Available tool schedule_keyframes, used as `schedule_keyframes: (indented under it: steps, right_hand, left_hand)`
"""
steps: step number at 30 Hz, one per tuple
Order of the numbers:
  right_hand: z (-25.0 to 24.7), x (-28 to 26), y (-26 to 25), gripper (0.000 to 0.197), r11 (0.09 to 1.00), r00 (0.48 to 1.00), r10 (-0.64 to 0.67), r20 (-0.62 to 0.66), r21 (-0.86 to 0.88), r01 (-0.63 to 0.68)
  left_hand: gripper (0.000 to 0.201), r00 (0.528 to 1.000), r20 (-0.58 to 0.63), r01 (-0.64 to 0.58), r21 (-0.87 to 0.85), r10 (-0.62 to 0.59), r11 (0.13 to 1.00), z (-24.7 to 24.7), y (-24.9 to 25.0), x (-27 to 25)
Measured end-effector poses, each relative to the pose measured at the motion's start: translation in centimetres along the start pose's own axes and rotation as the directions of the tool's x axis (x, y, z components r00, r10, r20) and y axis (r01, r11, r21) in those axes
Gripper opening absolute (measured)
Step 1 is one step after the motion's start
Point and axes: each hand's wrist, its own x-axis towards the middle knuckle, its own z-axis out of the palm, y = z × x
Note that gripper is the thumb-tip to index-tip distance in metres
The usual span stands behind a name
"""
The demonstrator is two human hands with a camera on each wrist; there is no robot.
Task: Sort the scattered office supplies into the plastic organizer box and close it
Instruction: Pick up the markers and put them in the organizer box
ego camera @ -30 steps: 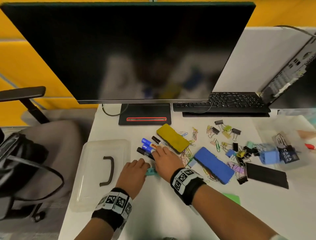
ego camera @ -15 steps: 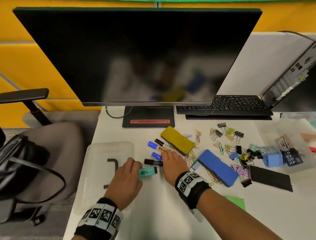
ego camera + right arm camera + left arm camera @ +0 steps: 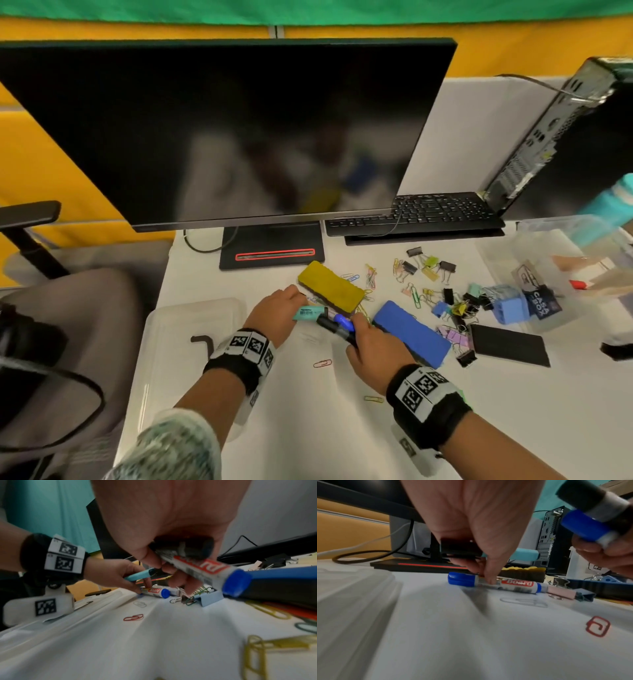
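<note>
Markers are what we gather now, beside the yellow eraser (image 3: 330, 290). We judge a drop likely: our right hand (image 3: 371, 353) is curled round a bundle of markers (image 3: 337, 325), one blue-capped, and it could slip. Our left hand (image 3: 274, 317) pinches a teal highlighter (image 3: 308, 313) while its fingertips (image 3: 489, 580) press a blue board marker (image 3: 496, 584) lying just in front of the eraser; reaching for both may lose one. The organizer box (image 3: 548, 274) sits well apart, right of the eraser.
</note>
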Motion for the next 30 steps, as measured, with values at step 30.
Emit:
schedule_keyframes:
  steps: [30]
  right_hand:
    - [-0.1, 7.7, -3.5, 0.044, 0.935, 0.982, -0.006, 0.187, -0.346, 0.071]
  left_hand:
    - [0.035, 0.978, -0.151, 0.108, -0.230, -0.146, 0.967, 0.2, 1.9, -10.9]
